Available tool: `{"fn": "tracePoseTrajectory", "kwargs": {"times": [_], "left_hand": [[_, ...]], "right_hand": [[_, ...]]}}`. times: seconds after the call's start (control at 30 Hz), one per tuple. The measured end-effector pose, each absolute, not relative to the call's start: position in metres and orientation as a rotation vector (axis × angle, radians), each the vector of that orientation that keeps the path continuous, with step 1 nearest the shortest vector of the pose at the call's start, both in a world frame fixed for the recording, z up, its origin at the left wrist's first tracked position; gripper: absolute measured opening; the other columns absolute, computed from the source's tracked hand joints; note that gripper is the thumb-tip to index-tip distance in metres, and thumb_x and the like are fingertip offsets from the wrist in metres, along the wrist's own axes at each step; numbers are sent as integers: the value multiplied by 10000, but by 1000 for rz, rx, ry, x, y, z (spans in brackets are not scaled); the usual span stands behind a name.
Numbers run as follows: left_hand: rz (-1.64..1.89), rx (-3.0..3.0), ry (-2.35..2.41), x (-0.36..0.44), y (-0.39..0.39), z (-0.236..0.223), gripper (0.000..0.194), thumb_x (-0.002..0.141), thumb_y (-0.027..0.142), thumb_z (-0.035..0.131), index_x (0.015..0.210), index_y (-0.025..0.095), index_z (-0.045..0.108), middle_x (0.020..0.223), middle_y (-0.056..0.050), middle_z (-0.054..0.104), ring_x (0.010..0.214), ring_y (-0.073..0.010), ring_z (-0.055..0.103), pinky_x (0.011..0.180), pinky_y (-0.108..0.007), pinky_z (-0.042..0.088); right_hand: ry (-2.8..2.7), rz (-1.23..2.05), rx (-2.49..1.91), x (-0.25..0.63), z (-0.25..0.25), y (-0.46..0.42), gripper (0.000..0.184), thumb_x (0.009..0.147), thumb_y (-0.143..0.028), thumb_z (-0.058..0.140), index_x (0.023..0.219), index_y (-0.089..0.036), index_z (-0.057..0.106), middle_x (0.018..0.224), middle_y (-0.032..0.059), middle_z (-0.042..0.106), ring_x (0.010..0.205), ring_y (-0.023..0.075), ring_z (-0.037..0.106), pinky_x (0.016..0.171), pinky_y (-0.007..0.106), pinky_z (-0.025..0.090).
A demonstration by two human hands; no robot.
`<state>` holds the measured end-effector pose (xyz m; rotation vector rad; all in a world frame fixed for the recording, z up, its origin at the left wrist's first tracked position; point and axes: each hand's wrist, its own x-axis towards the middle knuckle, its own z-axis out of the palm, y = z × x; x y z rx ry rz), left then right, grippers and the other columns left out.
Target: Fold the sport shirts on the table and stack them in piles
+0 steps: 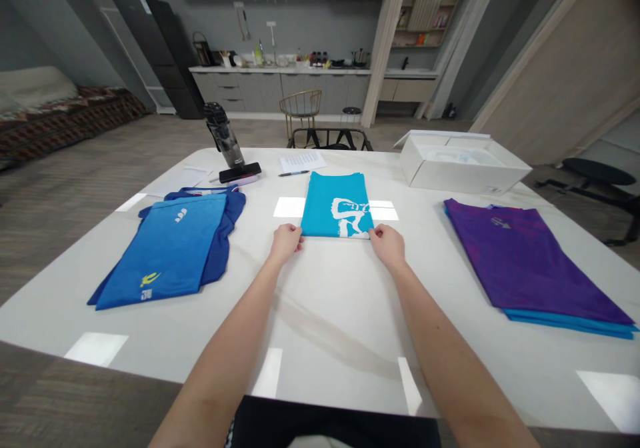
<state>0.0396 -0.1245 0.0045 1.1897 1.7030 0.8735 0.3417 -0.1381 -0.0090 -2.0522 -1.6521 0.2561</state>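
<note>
A turquoise folded T-shirt (pixel 320 201) with white brush lettering lies flat in the middle of the white table (pixel 330 315). My left hand (pixel 287 242) pinches its near left corner. At the near right corner, the fingers of my right hand (pixel 388 243) are closed on the fabric in the same way. To the left lies a pile of blue shirts (pixel 170 248), a lighter one over darker ones. On the right, a purple shirt (pixel 535 261) rests on top of turquoise cloth (pixel 570 323).
Behind the shirt are a sheet of paper (pixel 305 161) and a pen (pixel 293 173). A clear bottle (pixel 227 143) stands at the back left near a black phone (pixel 240 172). An open white box (pixel 460 168) sits at the back right. Chairs (pixel 301 105) stand beyond the table.
</note>
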Motion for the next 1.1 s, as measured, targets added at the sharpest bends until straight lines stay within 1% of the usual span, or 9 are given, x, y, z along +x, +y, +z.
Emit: {"fn": "tracePoseTrajectory", "kwargs": {"times": [0.13, 0.27, 0.4, 0.5, 0.6, 0.67, 0.77, 0.97, 1.1], "left_hand": [[744, 1484, 1894, 44, -129, 8, 222, 901, 325, 558, 754, 187, 652, 586, -40, 674, 485, -169, 625, 592, -285, 487], [712, 1605, 1955, 46, -129, 6, 362, 962, 458, 495, 825, 194, 702, 534, -52, 651, 595, -223, 676, 699, -315, 503], [615, 1575, 1991, 46, -127, 9, 331, 941, 385, 494, 793, 195, 721, 579, -80, 686, 693, -241, 708, 706, -309, 498], [546, 1565, 2014, 47, -133, 16, 273, 897, 326, 515, 830, 184, 738, 721, -119, 749, 775, -254, 730, 701, -307, 497], [438, 1685, 2099, 47, -151, 22, 269, 869, 349, 544, 935, 187, 749, 992, -166, 780, 958, -305, 735, 753, -336, 504], [326, 1772, 2119, 46, -170, 25, 289, 868, 368, 540, 969, 199, 751, 1077, -175, 768, 1015, -331, 727, 770, -355, 508], [197, 1850, 2065, 42, -203, 28, 294, 877, 379, 521, 933, 212, 755, 1031, -165, 772, 986, -330, 733, 754, -352, 510], [76, 1899, 1921, 30, -252, 34, 274, 858, 369, 522, 717, 230, 711, 829, -134, 754, 819, -302, 723, 656, -333, 454], [12, 1922, 1763, 18, -274, 39, 298, 837, 372, 576, 575, 240, 627, 664, -89, 696, 679, -267, 685, 612, -324, 403]], "right_hand": [[-1700, 193, -2089, 341, -10, -137, 249, 941, -370, 552, 777, -216, 661, 848, 54, 725, 797, 210, 626, 680, 301, 324], [-1746, 168, -2116, 340, -11, -138, 327, 993, -451, 529, 849, -208, 695, 923, 77, 742, 867, 225, 654, 712, 305, 352], [-1777, 143, -2166, 336, -4, -141, 386, 1019, -476, 502, 858, -198, 717, 957, 106, 753, 925, 241, 674, 761, 311, 391], [-1808, 184, -2229, 333, 6, -149, 403, 1029, -463, 481, 875, -190, 736, 959, 132, 758, 949, 253, 686, 768, 313, 411], [-1830, 316, -2287, 338, 16, -166, 388, 1016, -468, 496, 890, -195, 740, 953, 136, 764, 925, 257, 698, 726, 305, 416], [-1837, 427, -2314, 346, 19, -183, 382, 996, -493, 521, 870, -202, 734, 933, 128, 765, 883, 250, 701, 679, 293, 405], [-1927, 561, -2275, 362, 21, -212, 399, 966, -514, 559, 744, -210, 692, 805, 98, 738, 772, 223, 680, 616, 278, 367], [-2065, 774, -2148, 377, 30, -266, 465, 902, -486, 622, 527, -224, 538, 529, 16, 568, 540, 167, 544, 530, 291, 298], [-2111, 1053, -2095, 377, 46, -293, 439, 854, -510, 662, 517, -230, 627, 540, 32, 620, 524, 178, 543, 522, 304, 324]]}}
